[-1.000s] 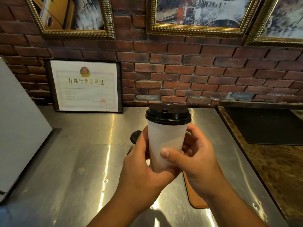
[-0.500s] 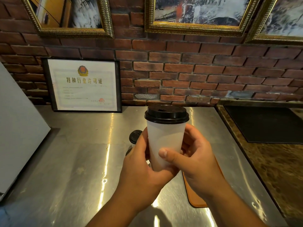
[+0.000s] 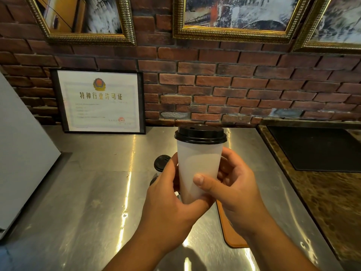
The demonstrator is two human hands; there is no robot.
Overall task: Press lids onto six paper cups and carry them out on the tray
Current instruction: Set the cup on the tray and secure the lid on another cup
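A white paper cup (image 3: 198,165) with a black lid (image 3: 200,134) on top is held upright above the steel counter. My left hand (image 3: 168,202) wraps its lower left side and base. My right hand (image 3: 232,188) grips it from the right, thumb across the front. Behind my left hand, another black lid (image 3: 161,162) of a second cup peeks out; most of it is hidden. A brown tray (image 3: 232,235) lies on the counter under my right wrist, mostly covered.
The steel counter (image 3: 88,192) runs back to a brick wall. A framed certificate (image 3: 99,100) leans against the wall at the left. A white appliance (image 3: 21,149) stands at the far left. A brown stone counter with a black mat (image 3: 316,149) lies to the right.
The cup and both hands stay nearly still in the same grip; the view shifted only slightly.
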